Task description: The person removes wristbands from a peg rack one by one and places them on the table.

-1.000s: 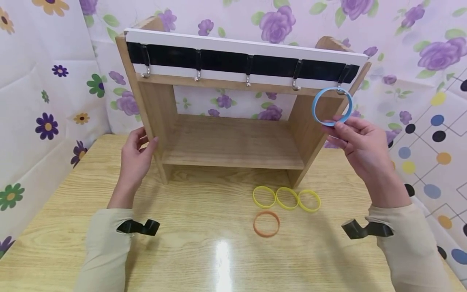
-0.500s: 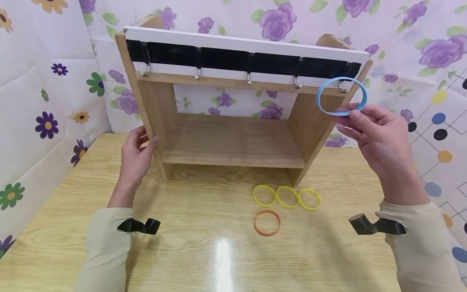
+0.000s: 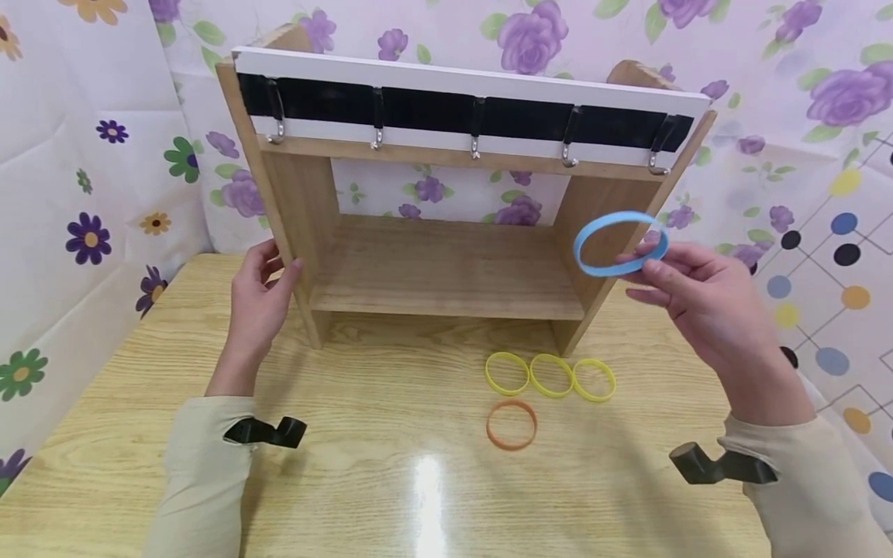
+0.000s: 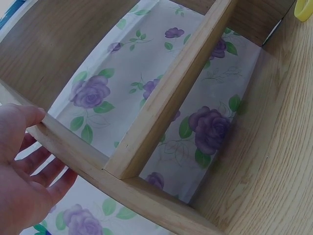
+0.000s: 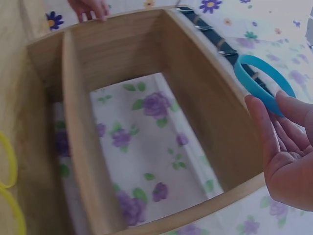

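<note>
My right hand (image 3: 718,310) pinches a light-blue silicone wristband (image 3: 582,246) between thumb and fingers. The band hangs in the air in front of the right side panel, below the rightmost metal hook (image 3: 658,164) and apart from it. In the right wrist view the same wristband (image 5: 254,85) tilts up from the fingertips. My left hand (image 3: 261,294) holds the left side panel of a wooden shelf (image 3: 446,267), its thumb on the front edge. From the left wrist, this hand (image 4: 24,171) shows its fingers along the panel's outer face.
Several metal hooks sit along a black-and-white rail (image 3: 425,105) across the shelf's top front. On the wooden table (image 3: 349,465) lie three yellow wristbands (image 3: 532,380) in a row and an orange wristband (image 3: 491,434) in front of them. Flowered cloth (image 3: 453,31) backs the shelf.
My right hand with the blue wristband first moved up and right past the rightmost hook, then down and left, below it. My left hand stays on the side panel.
</note>
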Demonstrator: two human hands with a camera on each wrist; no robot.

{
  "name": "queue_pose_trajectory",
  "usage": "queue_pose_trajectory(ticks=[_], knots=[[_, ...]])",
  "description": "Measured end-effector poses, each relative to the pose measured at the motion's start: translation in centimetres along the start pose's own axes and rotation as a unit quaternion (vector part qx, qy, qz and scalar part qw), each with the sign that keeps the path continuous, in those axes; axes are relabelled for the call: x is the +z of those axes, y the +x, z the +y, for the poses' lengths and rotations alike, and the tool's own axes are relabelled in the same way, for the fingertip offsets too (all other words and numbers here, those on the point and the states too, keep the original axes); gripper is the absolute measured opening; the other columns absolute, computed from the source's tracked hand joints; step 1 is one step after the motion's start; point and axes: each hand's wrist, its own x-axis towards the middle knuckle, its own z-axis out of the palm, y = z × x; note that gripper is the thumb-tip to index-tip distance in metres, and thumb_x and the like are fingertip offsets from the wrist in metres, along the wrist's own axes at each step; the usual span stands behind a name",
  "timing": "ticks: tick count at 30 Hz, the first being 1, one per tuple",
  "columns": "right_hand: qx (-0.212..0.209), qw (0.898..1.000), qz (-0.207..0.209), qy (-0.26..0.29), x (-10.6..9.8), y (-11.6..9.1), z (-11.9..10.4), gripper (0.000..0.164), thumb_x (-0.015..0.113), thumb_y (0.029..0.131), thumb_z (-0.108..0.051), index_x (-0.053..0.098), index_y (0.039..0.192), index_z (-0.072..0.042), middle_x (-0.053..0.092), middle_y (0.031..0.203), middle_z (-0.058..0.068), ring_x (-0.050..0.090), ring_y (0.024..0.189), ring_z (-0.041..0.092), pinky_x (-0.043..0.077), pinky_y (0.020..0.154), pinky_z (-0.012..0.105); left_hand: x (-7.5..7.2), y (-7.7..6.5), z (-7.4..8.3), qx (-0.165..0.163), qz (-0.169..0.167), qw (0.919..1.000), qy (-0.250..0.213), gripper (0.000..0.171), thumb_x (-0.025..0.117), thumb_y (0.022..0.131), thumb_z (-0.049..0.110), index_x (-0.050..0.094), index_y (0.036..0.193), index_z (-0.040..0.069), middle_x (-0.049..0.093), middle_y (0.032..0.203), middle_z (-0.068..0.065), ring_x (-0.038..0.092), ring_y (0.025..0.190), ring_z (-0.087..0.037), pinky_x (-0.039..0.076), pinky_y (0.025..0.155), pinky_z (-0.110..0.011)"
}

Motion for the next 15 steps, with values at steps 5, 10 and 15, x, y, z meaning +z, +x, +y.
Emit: queue_pose_trajectory(ticks=[5, 10, 15], knots=[[0.041, 0.999, 0.013, -0.033, -0.5, -1.0, 1.4, 0.024, 0.049, 0.096, 0.010, 0.068, 0.110, 0.005, 0.070, 0.105, 0.011, 0.067, 0.097, 0.020, 0.054, 0.082, 0.031, 0.1, 0.0, 0.1, 0.000, 0.005, 1.0000, -0.003, 0.042, 0.055, 0.097, 0.009, 0.045, 0.136, -0.004, 0.051, 0.128, -0.012, 0.050, 0.118, -0.018, 0.044, 0.094, -0.027], [0.068, 0.996, 0.024, -0.043, -1.2, -1.9, 2.7, 0.024, 0.050, 0.096, 0.009, 0.069, 0.110, 0.004, 0.068, 0.106, 0.008, 0.067, 0.096, 0.018, 0.055, 0.082, 0.032, 0.1, 0.0, 0.1, 0.001, 0.003, 1.0000, 0.003, 0.042, 0.055, 0.097, 0.010, 0.045, 0.136, -0.003, 0.051, 0.128, -0.011, 0.050, 0.119, -0.018, 0.044, 0.093, -0.027], [0.113, 0.991, 0.036, -0.061, -1.7, -3.0, 4.0, 0.023, 0.053, 0.096, 0.004, 0.071, 0.108, -0.002, 0.069, 0.106, 0.005, 0.067, 0.096, 0.016, 0.055, 0.081, 0.031, 0.1, 0.0, 0.1, -0.002, 0.003, 1.0000, 0.004, 0.042, 0.055, 0.098, 0.011, 0.045, 0.136, -0.003, 0.050, 0.128, -0.011, 0.050, 0.119, -0.018, 0.044, 0.094, -0.027]])
